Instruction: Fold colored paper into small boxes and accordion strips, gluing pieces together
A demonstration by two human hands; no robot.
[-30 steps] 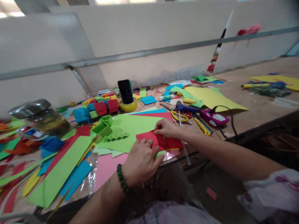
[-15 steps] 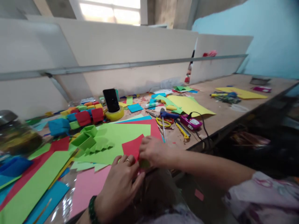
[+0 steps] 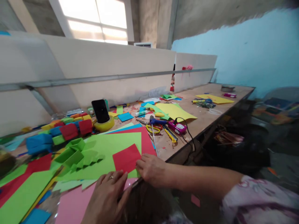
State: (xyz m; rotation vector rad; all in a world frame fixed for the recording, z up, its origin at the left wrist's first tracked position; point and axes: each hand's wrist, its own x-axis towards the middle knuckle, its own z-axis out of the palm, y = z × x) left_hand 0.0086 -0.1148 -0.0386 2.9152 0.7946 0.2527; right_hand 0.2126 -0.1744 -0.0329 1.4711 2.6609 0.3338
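A red paper square [image 3: 126,158] lies at an angle on a large green sheet [image 3: 112,141] near the front table edge. My right hand [image 3: 153,169] has its fingers curled and pressed together at the square's right edge, closed on the paper. My left hand [image 3: 108,194], with a ring on one finger, rests at the square's lower left corner, fingers stretched out and thumb apart. Below it, a pink sheet [image 3: 71,203] is partly covered by this hand. Folded green paper pieces [image 3: 73,152] stand on the green sheet to the left.
Coloured paper cubes [image 3: 39,143] stand at the left, beside a phone [image 3: 100,111] propped on a yellow tape roll [image 3: 104,123]. Right of the sheets lie yellow-handled scissors [image 3: 152,129], a blue glue gun [image 3: 158,121] and a purple extension socket [image 3: 177,127] with a cable.
The view has tilted up and shifted right. My hands have moved apart, and the red square now lies flatter with more of it showing.
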